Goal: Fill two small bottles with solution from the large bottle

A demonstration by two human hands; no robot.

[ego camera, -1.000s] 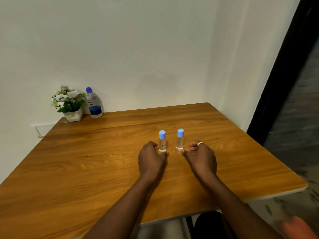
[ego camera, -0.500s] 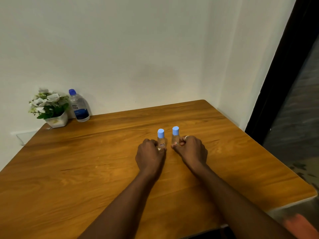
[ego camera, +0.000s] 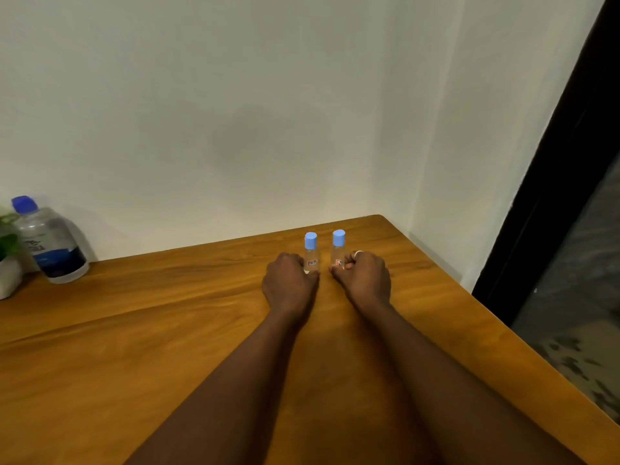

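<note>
Two small clear bottles with light blue caps stand upright and close together on the wooden table (ego camera: 167, 330). My left hand (ego camera: 289, 283) grips the left small bottle (ego camera: 311, 252) at its base. My right hand (ego camera: 365, 280), wearing a ring, grips the right small bottle (ego camera: 338, 250) at its base. The large clear bottle (ego camera: 50, 241) with a dark blue cap and blue label stands capped at the far left by the wall, well away from both hands.
A potted plant (ego camera: 8, 260) in a white pot sits at the left edge beside the large bottle. White walls meet behind the table's far right corner. The table's right edge drops off to a dark doorway (ego camera: 570, 196).
Both hands closed in on the small bottles and slid them farther from me, nearer each other. The view swung right, so the large bottle and plant now sit at the left edge.
</note>
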